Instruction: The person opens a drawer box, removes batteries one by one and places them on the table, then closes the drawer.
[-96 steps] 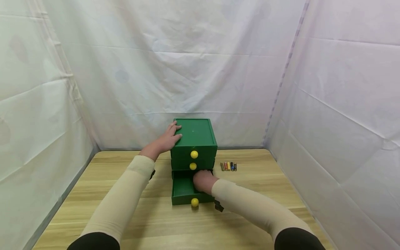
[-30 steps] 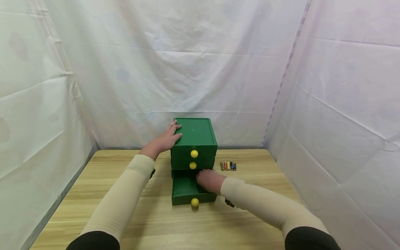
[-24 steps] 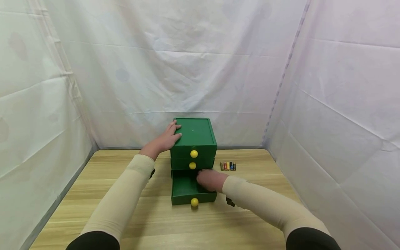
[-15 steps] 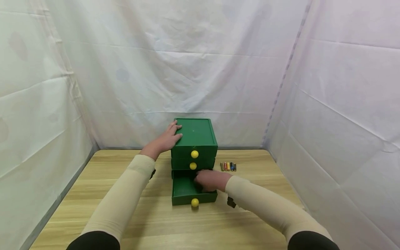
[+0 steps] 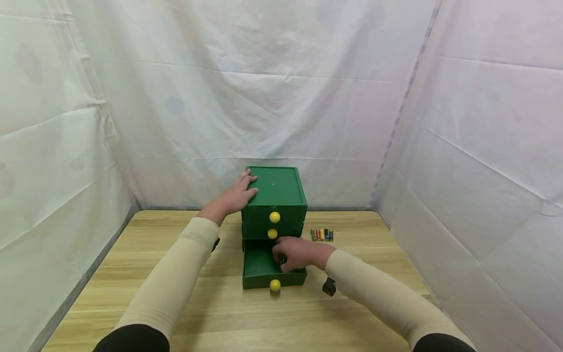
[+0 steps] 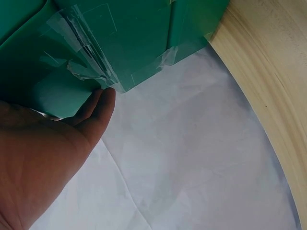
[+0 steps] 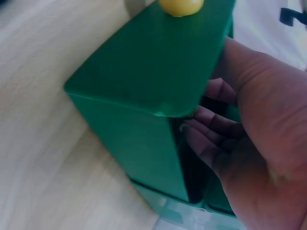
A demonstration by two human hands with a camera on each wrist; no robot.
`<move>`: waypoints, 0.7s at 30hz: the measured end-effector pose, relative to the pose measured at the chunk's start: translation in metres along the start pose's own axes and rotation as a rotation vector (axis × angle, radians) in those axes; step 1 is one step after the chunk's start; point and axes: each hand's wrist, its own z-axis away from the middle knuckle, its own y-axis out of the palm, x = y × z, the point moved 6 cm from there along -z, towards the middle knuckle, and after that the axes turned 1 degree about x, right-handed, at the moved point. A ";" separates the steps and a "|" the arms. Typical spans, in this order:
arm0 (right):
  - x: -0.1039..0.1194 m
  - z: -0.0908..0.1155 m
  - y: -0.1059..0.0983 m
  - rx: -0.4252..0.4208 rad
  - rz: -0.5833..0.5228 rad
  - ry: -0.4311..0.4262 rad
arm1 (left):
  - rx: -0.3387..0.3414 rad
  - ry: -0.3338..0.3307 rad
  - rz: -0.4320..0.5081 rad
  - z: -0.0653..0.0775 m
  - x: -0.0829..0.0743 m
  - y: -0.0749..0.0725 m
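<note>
A green drawer cabinet [image 5: 274,186] with yellow knobs stands on the table. My left hand [image 5: 235,196] rests on its upper left edge, fingers straight; in the left wrist view the fingertips lie at the cabinet's taped back edge. The bottom drawer [image 5: 259,264] is pulled out toward me. Over its right part, my right hand [image 5: 301,253] reaches in with thumb and fingers bent, and a small dark object [image 5: 283,259] shows between them. From the right wrist, the fingertips [image 7: 196,139] are partly hidden behind the drawer wall, with a tiny golden glint there.
Several batteries [image 5: 322,234] of different colours lie in a row on the wooden table [image 5: 360,225], right of the cabinet. White cloth [image 5: 220,98] hangs behind and on both sides. Two upper drawers with knobs [image 5: 274,217] are closed.
The right hand has shifted slightly toward the drawer's front and turned, bringing its thumb and the dark object into sight. The left hand, the drawer and the battery row stay put.
</note>
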 end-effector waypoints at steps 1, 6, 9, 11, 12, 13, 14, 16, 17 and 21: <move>0.000 0.001 -0.002 -0.006 -0.010 0.003 | 0.001 0.000 0.003 0.000 0.000 0.000; 0.002 0.008 -0.014 -0.030 -0.041 0.014 | 0.013 -0.005 0.005 -0.001 0.000 0.000; 0.004 0.012 -0.020 -0.047 -0.049 0.010 | 0.012 -0.008 0.003 -0.001 0.000 0.000; 0.005 0.015 -0.024 -0.060 -0.049 0.009 | 0.010 -0.006 0.007 -0.001 0.000 0.000; 0.005 0.016 -0.026 -0.064 -0.053 0.010 | 0.008 -0.004 0.009 -0.001 0.000 0.000; 0.005 0.017 -0.028 -0.066 -0.058 0.011 | 0.006 -0.003 0.011 -0.002 0.000 0.000; 0.005 0.019 -0.029 -0.069 -0.060 0.012 | 0.004 -0.001 0.012 -0.002 0.000 0.000; 0.005 0.021 -0.032 -0.070 -0.067 0.014 | 0.006 -0.003 0.016 -0.002 0.000 0.000; 0.006 0.022 -0.034 -0.072 -0.069 0.014 | 0.006 -0.003 0.016 -0.003 0.000 0.000; 0.007 0.027 -0.040 -0.085 -0.072 0.010 | 0.010 -0.007 0.009 -0.003 0.003 0.001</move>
